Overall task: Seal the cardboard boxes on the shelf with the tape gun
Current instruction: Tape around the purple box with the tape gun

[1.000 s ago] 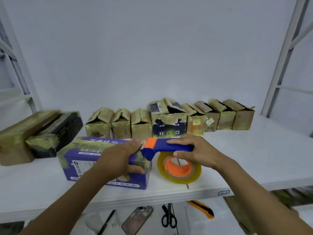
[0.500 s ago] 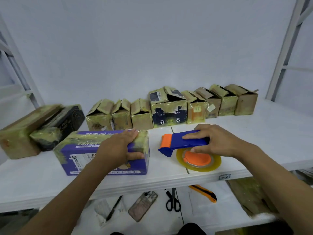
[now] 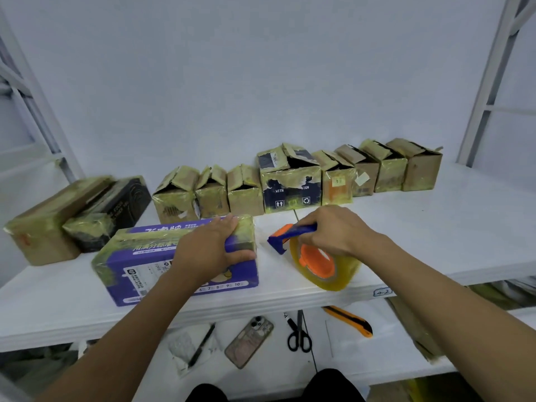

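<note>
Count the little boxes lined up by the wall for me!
8. Three small ones sit left, a bigger dark printed box is in the middle, and four more run right. None seem hidden.

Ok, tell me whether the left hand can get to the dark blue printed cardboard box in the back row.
Probably yes: the left hand rests on the purple box, and only bare shelf lies between it and the dark blue printed box.
</note>
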